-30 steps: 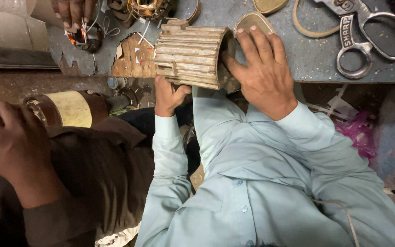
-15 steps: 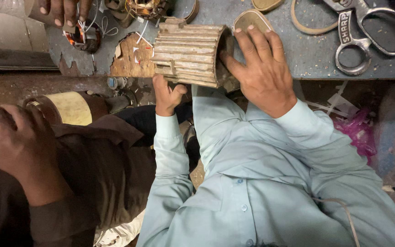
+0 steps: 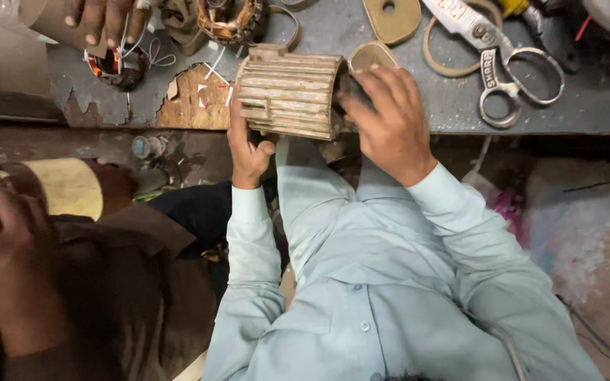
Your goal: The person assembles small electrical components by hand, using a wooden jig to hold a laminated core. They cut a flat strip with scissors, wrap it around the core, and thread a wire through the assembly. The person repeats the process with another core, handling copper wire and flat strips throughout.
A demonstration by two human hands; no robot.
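Observation:
A ribbed, rusty-tan motor housing (image 3: 287, 95) lies on its side at the front edge of the grey workbench (image 3: 587, 106). My left hand (image 3: 247, 148) grips its lower left end from below. My right hand (image 3: 388, 123) wraps the housing's right open end, fingers spread over it. Both arms wear pale blue sleeves.
Large scissors (image 3: 503, 60), a tan oval gasket (image 3: 391, 17) and a loop of band lie on the bench at the right. A co-worker's hand (image 3: 97, 21) holds a wound coil (image 3: 111, 63) at the upper left. Another person in dark brown sits at the left (image 3: 72, 282).
The person at the left has raised a hand up and left toward the frame edge. My hands stay on the housing, barely shifted.

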